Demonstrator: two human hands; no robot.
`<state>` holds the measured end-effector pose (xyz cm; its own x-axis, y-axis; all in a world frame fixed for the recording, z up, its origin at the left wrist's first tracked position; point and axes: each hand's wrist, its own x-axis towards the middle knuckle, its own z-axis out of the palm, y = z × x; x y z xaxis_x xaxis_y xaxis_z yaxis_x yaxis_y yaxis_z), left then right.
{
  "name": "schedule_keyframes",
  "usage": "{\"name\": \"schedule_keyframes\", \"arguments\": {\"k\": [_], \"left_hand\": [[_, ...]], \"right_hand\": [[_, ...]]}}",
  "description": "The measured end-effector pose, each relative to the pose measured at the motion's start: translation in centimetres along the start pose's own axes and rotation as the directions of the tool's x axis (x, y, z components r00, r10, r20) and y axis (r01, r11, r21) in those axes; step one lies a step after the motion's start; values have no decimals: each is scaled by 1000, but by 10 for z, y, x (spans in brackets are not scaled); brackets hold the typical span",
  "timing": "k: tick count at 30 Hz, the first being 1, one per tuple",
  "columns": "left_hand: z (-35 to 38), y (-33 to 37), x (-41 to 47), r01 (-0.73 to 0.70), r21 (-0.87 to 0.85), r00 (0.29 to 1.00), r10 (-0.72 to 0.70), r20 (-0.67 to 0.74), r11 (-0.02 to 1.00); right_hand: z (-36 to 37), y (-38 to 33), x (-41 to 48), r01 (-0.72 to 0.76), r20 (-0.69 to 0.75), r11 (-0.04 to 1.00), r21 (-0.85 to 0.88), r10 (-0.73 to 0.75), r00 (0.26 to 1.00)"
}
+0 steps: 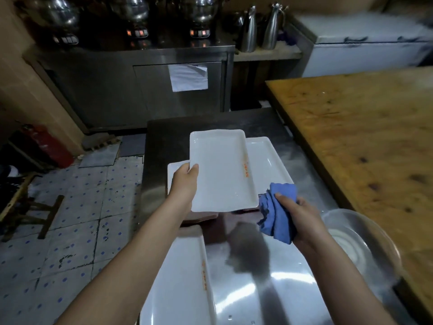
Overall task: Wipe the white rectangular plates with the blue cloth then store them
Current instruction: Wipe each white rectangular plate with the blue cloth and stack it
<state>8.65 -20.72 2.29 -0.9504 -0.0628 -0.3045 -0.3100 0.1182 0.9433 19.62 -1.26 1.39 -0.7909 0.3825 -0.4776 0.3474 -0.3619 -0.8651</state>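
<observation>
While the person stood over a long steel counter point(293, 277), with a worn wooden table point(363, 137) alongside on the right, white rectangular plates point(173, 169) lay in separate groups on the steel. This was probably to keep wiped ones apart from unwiped ones, though which was which could not be told. The nearest plate point(178, 277) lay flat at the bottom of the view, by the counter's left edge. A held plate point(220, 170) was lifted above the counter's middle, its hollow face turned toward the person, seemingly so the cloth could reach it. Behind and beneath it sat the far plates point(267, 160), partly hidden. A round steel basin point(358, 233) stood at the right, against the wooden table. The blue cloth point(278, 214) was bunched in the right hand point(302, 216), whose fingers curled round it, just beside the held plate's near right corner and not clearly touching it. The left hand point(185, 181) gripped the held plate's left long edge, thumb on the rim, fingers hidden behind.
</observation>
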Motion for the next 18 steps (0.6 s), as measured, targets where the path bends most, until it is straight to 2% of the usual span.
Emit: {"name": "schedule_keyframes", "arguments": {"k": [4,9,18], "left_hand": [[47,18,-27,-74,-12,994,74,81,997],[116,36,-65,-183,-38,969,187,164,982],[208,45,-119,-461,64,840,412,355,885]], "right_hand": [[-48,2,-21,4,-169,999,33,2,986],[-109,-7,-45,79,-283,994,77,-55,958],[-196,-32,-44,130,-319,991,32,-113,941]]}}
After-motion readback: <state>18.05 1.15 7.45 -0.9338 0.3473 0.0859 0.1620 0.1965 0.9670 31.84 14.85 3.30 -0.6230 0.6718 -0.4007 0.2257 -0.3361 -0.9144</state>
